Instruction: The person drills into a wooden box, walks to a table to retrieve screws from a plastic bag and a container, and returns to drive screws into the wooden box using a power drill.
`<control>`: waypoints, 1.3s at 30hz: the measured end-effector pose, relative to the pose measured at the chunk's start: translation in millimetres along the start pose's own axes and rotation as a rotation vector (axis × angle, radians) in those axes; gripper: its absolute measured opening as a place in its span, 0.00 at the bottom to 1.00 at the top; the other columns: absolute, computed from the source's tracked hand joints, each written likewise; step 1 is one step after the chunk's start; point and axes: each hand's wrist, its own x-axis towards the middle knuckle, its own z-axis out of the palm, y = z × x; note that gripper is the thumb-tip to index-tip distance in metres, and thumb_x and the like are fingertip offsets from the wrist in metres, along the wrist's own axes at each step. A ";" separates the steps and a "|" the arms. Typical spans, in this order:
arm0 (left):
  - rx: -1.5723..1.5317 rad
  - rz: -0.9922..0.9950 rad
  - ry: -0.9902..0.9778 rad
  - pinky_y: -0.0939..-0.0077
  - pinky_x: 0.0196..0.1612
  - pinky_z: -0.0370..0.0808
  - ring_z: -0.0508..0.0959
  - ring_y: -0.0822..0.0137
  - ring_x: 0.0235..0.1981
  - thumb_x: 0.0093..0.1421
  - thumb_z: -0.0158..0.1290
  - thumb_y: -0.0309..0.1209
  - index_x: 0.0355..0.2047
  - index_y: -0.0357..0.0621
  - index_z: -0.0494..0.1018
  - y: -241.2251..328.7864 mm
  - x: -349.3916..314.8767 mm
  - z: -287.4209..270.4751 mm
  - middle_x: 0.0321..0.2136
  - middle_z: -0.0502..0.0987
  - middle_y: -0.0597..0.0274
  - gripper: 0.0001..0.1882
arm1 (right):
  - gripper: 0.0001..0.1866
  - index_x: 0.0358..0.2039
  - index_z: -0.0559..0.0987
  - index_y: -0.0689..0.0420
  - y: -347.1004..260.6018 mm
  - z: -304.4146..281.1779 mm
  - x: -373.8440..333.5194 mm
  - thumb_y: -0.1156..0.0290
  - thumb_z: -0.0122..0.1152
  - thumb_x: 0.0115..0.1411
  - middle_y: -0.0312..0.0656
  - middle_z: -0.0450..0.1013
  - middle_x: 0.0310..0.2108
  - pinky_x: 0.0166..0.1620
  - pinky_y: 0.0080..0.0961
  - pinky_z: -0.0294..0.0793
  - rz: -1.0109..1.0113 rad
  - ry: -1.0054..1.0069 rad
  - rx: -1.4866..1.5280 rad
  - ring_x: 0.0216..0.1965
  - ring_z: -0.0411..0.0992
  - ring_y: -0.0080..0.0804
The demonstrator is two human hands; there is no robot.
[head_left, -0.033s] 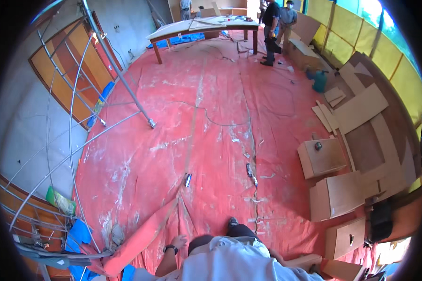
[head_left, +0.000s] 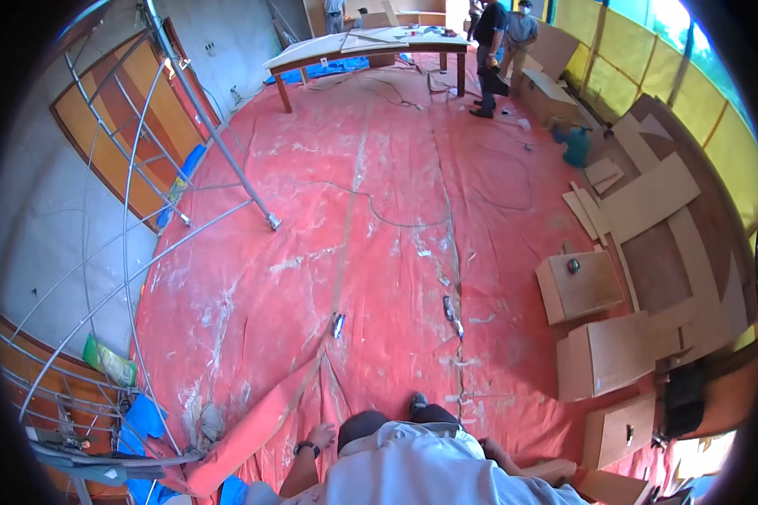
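My left hand [head_left: 322, 435] hangs beside my left thigh with nothing in it, its fingers loosely apart. A dark watch [head_left: 306, 447] is on that wrist. Below the hand lies a red floor sheet [head_left: 253, 421], raised in a fold that runs toward the lower left. On my right, the forearm [head_left: 502, 459] shows next to my grey shirt [head_left: 413, 467]; the fingers of my right hand [head_left: 485, 443] are too small and hidden to make out. The nearest thing on that side is a brown board piece [head_left: 552, 470].
Metal scaffolding [head_left: 227, 145] stands along the left wall. Brown box-like drawers [head_left: 606, 358] and flat boards [head_left: 653, 198] line the right. A long table [head_left: 370, 42] stands at the far end, near a person in dark clothes [head_left: 487, 59]. A cable [head_left: 396, 223] and a small dark tool [head_left: 451, 310] lie on the sheet.
My right forearm shows more beside my shirt than before. My left hand has hardly moved, and the view has shifted very slightly.
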 end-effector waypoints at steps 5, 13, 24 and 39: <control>-0.443 -0.298 -0.101 0.55 0.40 0.80 0.82 0.57 0.35 0.69 0.48 0.40 0.62 0.49 0.69 27.4 60.8 -48.2 0.44 0.81 0.58 0.23 | 0.11 0.36 0.83 0.63 -204.0 -154.9 131.3 0.69 0.63 0.58 0.44 0.79 0.22 0.25 0.32 0.79 -0.023 0.204 -0.007 0.21 0.78 0.30; 0.829 0.260 -0.124 0.60 0.41 0.78 0.82 0.61 0.38 0.67 0.49 0.44 0.58 0.45 0.71 218.3 256.8 -126.9 0.42 0.82 0.57 0.24 | 0.11 0.42 0.79 0.64 -415.3 -279.7 290.1 0.76 0.60 0.59 0.40 0.77 0.24 0.20 0.25 0.74 -0.198 0.556 0.207 0.21 0.75 0.25; 0.354 0.474 0.101 0.66 0.51 0.77 0.82 0.57 0.49 0.64 0.53 0.36 0.56 0.46 0.75 791.5 474.3 -209.1 0.46 0.82 0.47 0.20 | 0.15 0.40 0.86 0.51 -449.8 -219.4 435.8 0.59 0.58 0.58 0.50 0.82 0.32 0.37 0.35 0.80 0.241 0.242 -0.109 0.32 0.82 0.36; -0.006 -0.014 -0.110 0.63 0.36 0.78 0.79 0.62 0.31 0.66 0.50 0.34 0.60 0.44 0.70 940.5 678.3 -273.2 0.37 0.80 0.54 0.23 | 0.11 0.35 0.82 0.63 -914.0 -609.1 761.9 0.71 0.53 0.63 0.41 0.77 0.21 0.25 0.29 0.74 -0.135 0.493 -0.041 0.20 0.75 0.26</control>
